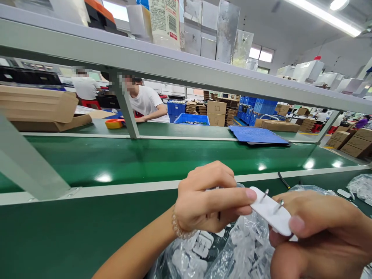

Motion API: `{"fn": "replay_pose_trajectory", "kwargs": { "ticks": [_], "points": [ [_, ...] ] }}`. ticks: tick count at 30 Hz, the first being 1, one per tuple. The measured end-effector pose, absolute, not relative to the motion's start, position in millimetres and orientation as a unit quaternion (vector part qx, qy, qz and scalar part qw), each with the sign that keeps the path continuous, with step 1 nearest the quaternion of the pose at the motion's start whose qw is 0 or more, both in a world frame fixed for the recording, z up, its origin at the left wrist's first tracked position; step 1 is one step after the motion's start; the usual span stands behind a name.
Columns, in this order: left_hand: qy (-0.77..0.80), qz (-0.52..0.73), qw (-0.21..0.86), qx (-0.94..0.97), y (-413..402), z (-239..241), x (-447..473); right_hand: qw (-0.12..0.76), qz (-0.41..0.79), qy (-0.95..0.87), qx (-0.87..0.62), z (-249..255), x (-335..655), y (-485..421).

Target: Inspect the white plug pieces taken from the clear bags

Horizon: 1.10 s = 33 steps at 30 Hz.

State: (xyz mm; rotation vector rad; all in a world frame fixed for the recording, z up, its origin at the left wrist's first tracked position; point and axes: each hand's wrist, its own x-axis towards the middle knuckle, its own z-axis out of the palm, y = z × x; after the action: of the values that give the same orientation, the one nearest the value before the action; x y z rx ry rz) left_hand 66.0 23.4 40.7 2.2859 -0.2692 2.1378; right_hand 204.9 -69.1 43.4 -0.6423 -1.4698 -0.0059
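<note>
A white plug faceplate [269,215] with rounded ends and two metal pins is held out in front of me, pins facing up. My left hand [210,195], with a beaded bracelet at the wrist, pinches its left end between thumb and finger. Bits of metal also show among the curled fingers of that hand; what they belong to is partly hidden. At the other end, my right hand [325,232] grips the faceplate between thumb and fingers. Below both hands lies a clear plastic bag [247,248] with many small white plastic parts [202,244].
A green conveyor belt [174,155] runs across beyond my bench, under a loaded shelf [186,64] on posts. Blue sheets [261,135] lie past the belt. A black-handled tool [283,180] and another plastic bag [362,188] are at right. A person [147,102] sits opposite.
</note>
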Motion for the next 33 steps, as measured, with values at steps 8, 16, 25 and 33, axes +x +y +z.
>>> {"fn": "replay_pose_trajectory", "kwargs": {
  "ticks": [8,16,25,33],
  "points": [
    [-0.101,0.697,0.039,0.708,25,39,71,0.645,-0.051,-0.719,-0.253,51,201,-64],
    [-0.082,0.682,0.002,0.727,24,39,71,0.644,-0.021,-0.727,-0.236,45,202,-71],
    [-0.115,0.652,-0.064,0.746,14,27,80,0.524,-0.055,-0.795,-0.300,55,225,-86],
    [-0.112,0.627,-0.091,0.766,19,30,73,0.620,-0.039,-0.734,-0.274,56,212,-77]
  ]
}}
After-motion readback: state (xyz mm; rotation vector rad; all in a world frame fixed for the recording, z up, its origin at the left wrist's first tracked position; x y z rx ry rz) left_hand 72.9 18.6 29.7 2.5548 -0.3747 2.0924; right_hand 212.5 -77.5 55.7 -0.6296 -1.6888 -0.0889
